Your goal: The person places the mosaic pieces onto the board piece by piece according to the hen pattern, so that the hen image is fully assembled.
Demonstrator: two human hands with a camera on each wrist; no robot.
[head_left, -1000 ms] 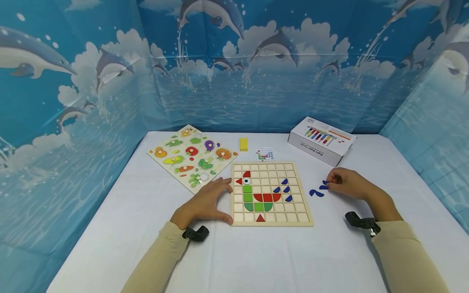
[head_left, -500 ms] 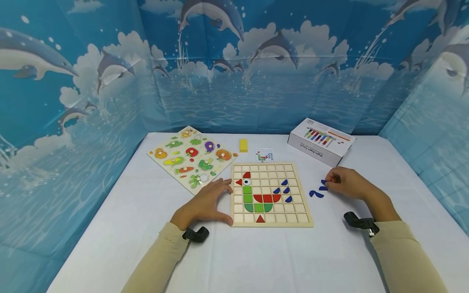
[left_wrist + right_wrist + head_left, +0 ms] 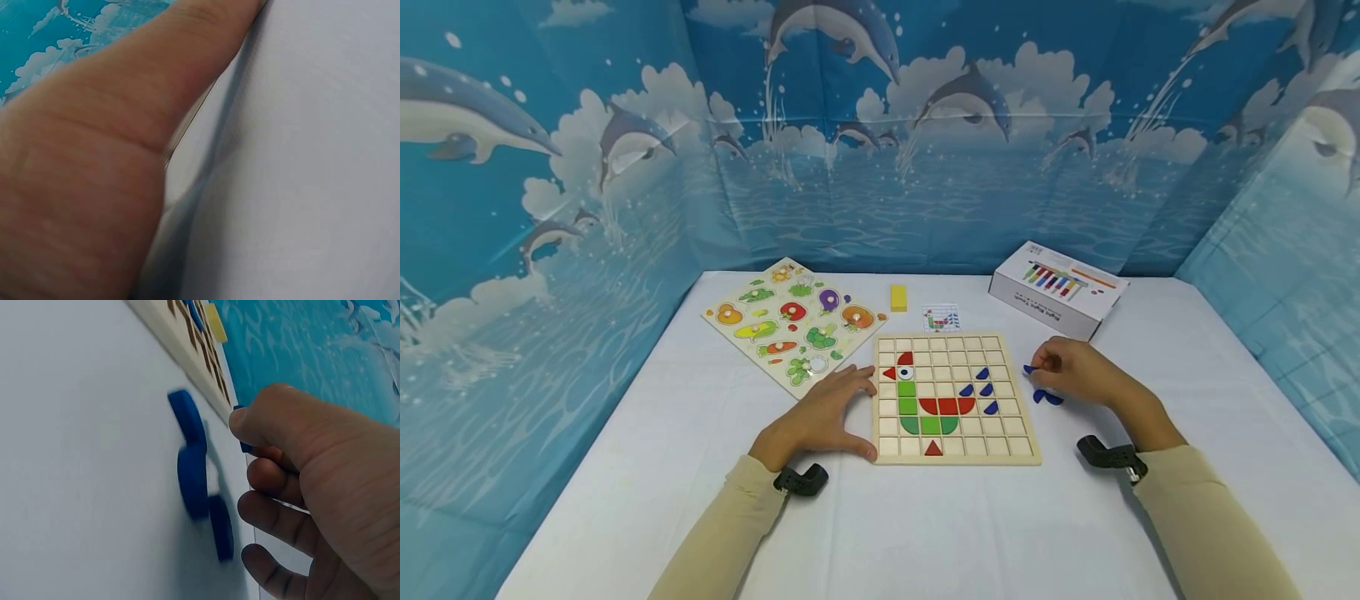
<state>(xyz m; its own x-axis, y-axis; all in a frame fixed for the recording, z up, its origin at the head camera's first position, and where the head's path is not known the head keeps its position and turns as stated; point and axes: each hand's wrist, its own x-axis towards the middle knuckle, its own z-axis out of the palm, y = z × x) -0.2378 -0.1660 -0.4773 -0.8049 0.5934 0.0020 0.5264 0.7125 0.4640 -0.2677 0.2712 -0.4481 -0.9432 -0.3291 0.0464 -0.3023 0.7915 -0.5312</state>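
Note:
A wooden grid board (image 3: 1000,448) lies on the white table with red, green and blue pieces set in its squares, forming a bird-like figure. My left hand (image 3: 820,414) rests at its left edge, fingers and thumb spread apart along the frame. Just off the board's right side, my right hand (image 3: 1081,372) pinches a blue piece (image 3: 1028,369) between thumb and forefinger; the right wrist view shows this held piece (image 3: 244,447) partly covered by the thumb. Loose blue half-round pieces (image 3: 192,481) lie on the cloth below that hand. The left wrist view shows mainly the thumb (image 3: 125,106).
Behind the board lie a small pattern card (image 3: 942,317) and a yellow block (image 3: 898,298). A vegetable puzzle board (image 3: 752,346) sits at the back left, close to the grid board's corner. At the back right stands a white box (image 3: 1060,287) with printed coloured bars.
My right hand has lifted a blue piece and carried it left, closer to the board's right edge. My left hand has stayed in place.

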